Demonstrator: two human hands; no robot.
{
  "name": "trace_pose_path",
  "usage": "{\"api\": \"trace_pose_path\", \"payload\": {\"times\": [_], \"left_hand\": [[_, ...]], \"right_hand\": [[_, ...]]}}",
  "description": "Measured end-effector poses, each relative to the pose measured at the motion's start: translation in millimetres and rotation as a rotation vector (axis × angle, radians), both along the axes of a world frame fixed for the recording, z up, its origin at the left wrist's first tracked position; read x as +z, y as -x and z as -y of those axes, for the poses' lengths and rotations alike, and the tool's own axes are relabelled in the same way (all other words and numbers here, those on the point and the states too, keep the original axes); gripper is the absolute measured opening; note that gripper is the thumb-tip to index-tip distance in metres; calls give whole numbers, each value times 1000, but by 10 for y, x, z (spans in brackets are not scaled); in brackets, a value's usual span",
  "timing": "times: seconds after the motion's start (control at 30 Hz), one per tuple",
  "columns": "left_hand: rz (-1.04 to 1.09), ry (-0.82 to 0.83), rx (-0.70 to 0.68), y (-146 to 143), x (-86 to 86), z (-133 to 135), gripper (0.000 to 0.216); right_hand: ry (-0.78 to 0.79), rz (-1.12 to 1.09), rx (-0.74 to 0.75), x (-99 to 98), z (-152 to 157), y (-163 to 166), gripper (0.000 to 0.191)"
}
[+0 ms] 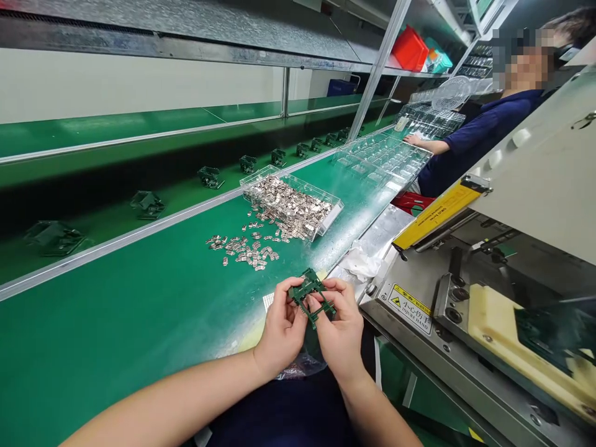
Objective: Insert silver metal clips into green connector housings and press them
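Observation:
My left hand and my right hand are both closed on a small dark green plastic frame, held just above the near edge of the green bench. The fingertips pinch the frame from either side. Beyond the hands lie several small silvery metal clips, loose on the mat. Behind those stands a clear plastic box full of the same clips.
A conveyor belt carries several dark green parts away to the right. A grey press machine with a yellow warning label stands at my right. A co-worker in a dark blue shirt sits further along by clear trays.

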State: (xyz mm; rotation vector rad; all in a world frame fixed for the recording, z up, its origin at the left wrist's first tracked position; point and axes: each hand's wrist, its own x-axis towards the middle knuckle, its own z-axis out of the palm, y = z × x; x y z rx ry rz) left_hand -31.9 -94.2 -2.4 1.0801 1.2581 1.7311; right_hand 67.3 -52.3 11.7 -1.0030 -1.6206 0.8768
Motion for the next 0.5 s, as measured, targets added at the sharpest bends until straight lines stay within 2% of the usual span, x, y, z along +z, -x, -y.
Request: {"api": "trace_pose_path", "payload": {"times": [0.07, 0.17, 0.27, 0.33, 0.4, 0.43, 0.5], "left_hand": [[-3, 3, -30, -35, -19, 17, 31], [-18, 23, -60, -87, -43, 21, 28], [-17, 45, -127, -121, -14, -21, 29], [-18, 58, -199, -142, 55, -74, 29], [-77, 73, -311, -185, 171, -141, 29], [-133, 74, -396, -222, 248, -183, 28], [-258, 52, -630, -339, 428, -298, 31]], "right_hand": [[92, -77, 9, -20, 30, -13, 11], [280, -337, 49, -66, 29, -54, 17], [383, -470, 179, -67, -37, -210, 23], [349, -379, 268, -10, -88, -425, 42], [238, -212, 300, 97, -105, -735, 67], [169, -120, 301, 164, -92, -919, 74], [63, 39, 277, 304, -18, -1325, 73]]}}
